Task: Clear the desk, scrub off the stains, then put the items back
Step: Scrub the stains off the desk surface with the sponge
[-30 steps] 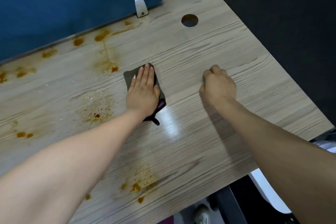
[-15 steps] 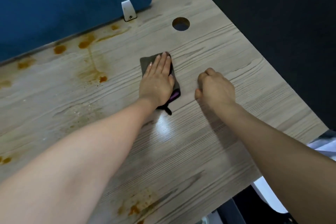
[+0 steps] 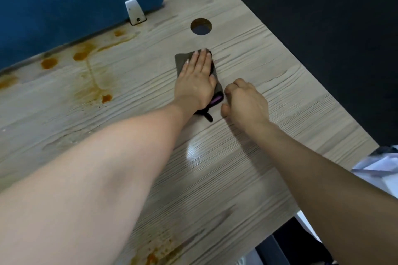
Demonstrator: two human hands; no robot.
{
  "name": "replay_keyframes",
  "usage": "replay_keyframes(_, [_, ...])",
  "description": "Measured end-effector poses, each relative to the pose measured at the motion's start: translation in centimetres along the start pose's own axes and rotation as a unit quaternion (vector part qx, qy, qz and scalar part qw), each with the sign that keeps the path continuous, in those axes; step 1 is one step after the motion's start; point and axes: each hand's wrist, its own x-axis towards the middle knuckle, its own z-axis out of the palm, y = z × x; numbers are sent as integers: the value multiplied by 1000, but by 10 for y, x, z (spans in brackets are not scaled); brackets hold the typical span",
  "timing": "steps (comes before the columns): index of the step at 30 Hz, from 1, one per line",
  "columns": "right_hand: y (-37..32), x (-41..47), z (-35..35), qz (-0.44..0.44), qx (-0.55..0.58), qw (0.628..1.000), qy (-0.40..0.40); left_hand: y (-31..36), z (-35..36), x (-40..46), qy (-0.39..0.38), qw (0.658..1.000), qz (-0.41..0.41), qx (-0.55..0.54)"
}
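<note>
Pale wood-grain desk [image 3: 280,97] filled the view, with orange stains [image 3: 155,256] at its near edge. Farther in, the left hand [image 3: 197,83] pressed flat, fingers straight, on a dark grey cloth [image 3: 183,60]. Just right of it, the right hand [image 3: 245,101] rested on the desk as a fist, fingers curled, holding nothing. Left of the cloth lay more orange stains [image 3: 90,71]; beyond it, a round cable hole [image 3: 201,26] and a blue divider [image 3: 75,2].

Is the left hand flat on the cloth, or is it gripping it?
Flat. The left hand presses the dark cloth onto the desk with straight fingers.
</note>
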Motion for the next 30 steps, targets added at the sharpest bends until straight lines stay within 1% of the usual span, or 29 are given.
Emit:
replay_keyframes(4, [-3, 3, -4, -2, -11, 1000, -25, -36, -5, -28, 21, 999, -44, -3])
replay_keyframes(7, [-10, 6, -7, 19, -21, 999, -34, -66, -14, -53, 11, 997, -74, 0])
replay_keyframes(10, [-26, 8, -6, 38, -17, 998, -56, -81, -17, -76, 11, 995, -100, -2])
replay_keyframes(13, [-50, 9, -1, 31, 23, 996, -82, -90, -17, -94, 14, 993, -114, -5])
replay_keyframes(17, [-91, 3, 3, -1, 77, 990, -120, -103, -20, -114, -14, 993, -114, -18])
replay_keyframes(19, [-107, 2, 3, -9, 99, 986, -136, -107, -26, -116, -38, 992, -105, -52])
replay_keyframes(20, [-114, 2, 3, -5, 117, 983, -143, -108, -30, -116, -44, 990, -101, -86])
replay_keyframes(21, [-120, 2, 4, 2, 139, 979, -147, -109, -34, -116, -37, 986, -99, -128])
replay_keyframes(23, [-130, 4, 6, 29, 179, 972, -147, -111, -41, -123, 12, 971, -115, -208])
replay_keyframes(25, [-139, 8, 11, 69, 224, 960, -156, -117, -46, -135, 81, 956, -149, -239])
replay_keyframes(26, [-145, 9, 14, 90, 243, 952, -165, -120, -47, -142, 103, 951, -166, -242])
replay_keyframes(28, [-155, 11, 20, 118, 259, 941, -184, -127, -49, -153, 110, 946, -187, -241])
replay_keyframes(30, [-165, 10, 22, 128, 272, 935, -190, -133, -50, -159, 93, 947, -192, -242])
